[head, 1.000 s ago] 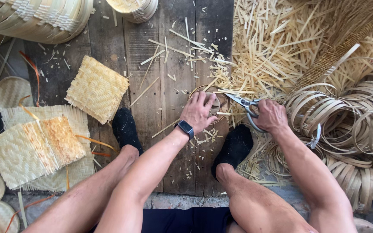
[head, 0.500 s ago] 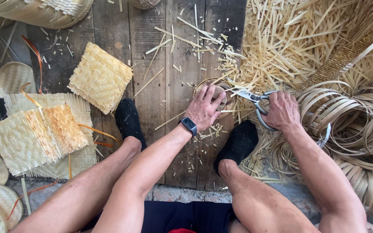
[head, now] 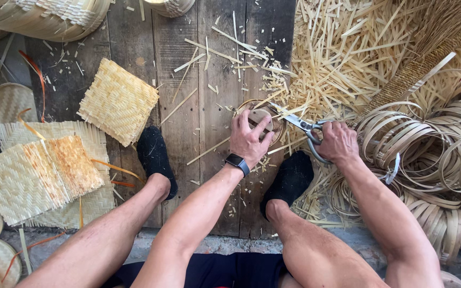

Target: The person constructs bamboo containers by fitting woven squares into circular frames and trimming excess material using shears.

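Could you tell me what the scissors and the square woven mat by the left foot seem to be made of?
The scissors in the right hand look like bare metal, grey and slightly shiny. The square woven mat looks like thin bamboo strips, pale yellow and matte, in a visible herringbone weave.
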